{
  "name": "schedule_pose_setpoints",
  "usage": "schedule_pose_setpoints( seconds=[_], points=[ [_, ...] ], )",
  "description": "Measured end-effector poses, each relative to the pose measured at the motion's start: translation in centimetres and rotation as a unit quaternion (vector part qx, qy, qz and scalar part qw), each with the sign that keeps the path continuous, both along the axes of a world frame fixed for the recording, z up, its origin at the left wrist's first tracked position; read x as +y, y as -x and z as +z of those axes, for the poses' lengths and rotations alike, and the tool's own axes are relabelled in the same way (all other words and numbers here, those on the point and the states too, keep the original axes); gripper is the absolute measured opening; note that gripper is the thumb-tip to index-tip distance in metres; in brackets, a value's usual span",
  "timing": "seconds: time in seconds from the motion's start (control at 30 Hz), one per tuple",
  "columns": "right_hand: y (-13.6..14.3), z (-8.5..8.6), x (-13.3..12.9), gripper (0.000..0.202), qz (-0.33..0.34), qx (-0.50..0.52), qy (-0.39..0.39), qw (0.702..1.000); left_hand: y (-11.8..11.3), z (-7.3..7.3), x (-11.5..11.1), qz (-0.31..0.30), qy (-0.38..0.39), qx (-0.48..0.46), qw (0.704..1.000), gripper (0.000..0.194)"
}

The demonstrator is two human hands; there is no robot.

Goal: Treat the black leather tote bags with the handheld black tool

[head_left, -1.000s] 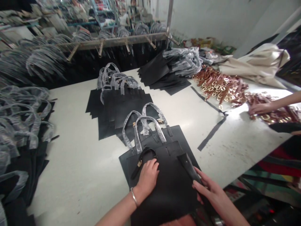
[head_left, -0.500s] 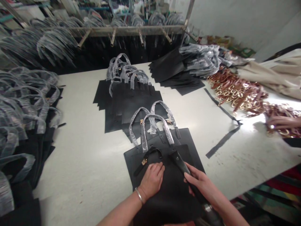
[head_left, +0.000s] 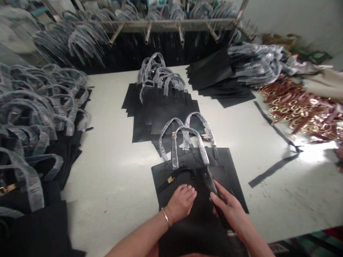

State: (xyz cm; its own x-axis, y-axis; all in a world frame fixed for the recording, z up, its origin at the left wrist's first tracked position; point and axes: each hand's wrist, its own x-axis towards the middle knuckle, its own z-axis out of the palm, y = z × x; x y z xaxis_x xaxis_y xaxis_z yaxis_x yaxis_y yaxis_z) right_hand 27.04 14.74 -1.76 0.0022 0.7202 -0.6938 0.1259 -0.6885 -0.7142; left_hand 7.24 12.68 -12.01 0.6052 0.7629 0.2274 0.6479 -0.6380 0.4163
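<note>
A black handbag (head_left: 193, 221) lies flat on the table in front of me, its two handles (head_left: 202, 142) wrapped in clear plastic. Another black bag (head_left: 233, 171) shows beneath it. My left hand (head_left: 182, 201), with a bangle at the wrist, rests knuckles up on the bag's front; its fingers are curled and their tips hidden. Just above it lies a thin black belt with a gold buckle (head_left: 170, 179). My right hand (head_left: 227, 203) grips a wide black leather strap (head_left: 207, 182) between thumb and fingers. The strap's lower end runs under my wrist.
Black bags with wrapped handles (head_left: 34, 110) crowd the table's left side. More bags lie in a pile (head_left: 171, 110) ahead and a fanned stack (head_left: 214, 75) behind right. Brown straps with gold clasps (head_left: 302, 110) heap at right, near loose black strips (head_left: 273, 171). A metal rack (head_left: 166, 25) stands behind.
The view has swung left, so everything sits further right in the picture. The black strap in my right hand now lies closer against the bag. My left hand has slid slightly down from the belt.
</note>
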Motion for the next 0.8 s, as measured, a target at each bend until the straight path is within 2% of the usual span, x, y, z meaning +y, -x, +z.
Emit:
schedule_pose_setpoints(
  seconds=[0.1,0.2,0.4,0.5,0.63,0.7,0.8],
  points=[
    [0.4,1.1,0.8,0.094,-0.016,-0.01,-0.032,0.999,0.0,0.1,-0.1,-0.007,0.013,0.001,1.0,0.034],
    [-0.3,1.8,0.5,0.092,0.008,-0.008,-0.023,1.0,0.1,0.2,-0.1,-0.01,0.019,0.008,1.0,0.034],
    [-1.0,0.5,-0.8,0.086,0.104,0.031,0.072,0.991,0.1,0.1,0.0,-0.011,0.01,-0.011,1.0,0.029],
    [0.0,0.1,0.3,0.082,0.111,0.039,0.088,0.989,0.2,0.1,0.0,-0.014,0.01,-0.016,1.0,0.028],
    [1.2,0.2,2.2,0.077,0.11,0.055,0.064,0.99,0.4,0.0,-0.1,-0.014,0.003,-0.007,1.0,0.028],
    [1.4,0.4,2.3,0.076,0.126,0.062,0.063,0.988,0.6,-0.1,-0.2,-0.033,-0.007,-0.007,0.999,0.027],
    [1.3,0.5,1.6,0.073,0.183,0.066,0.08,0.978,0.8,-0.5,-0.4,-0.108,-0.021,-0.01,0.994,0.018]
  ],
)
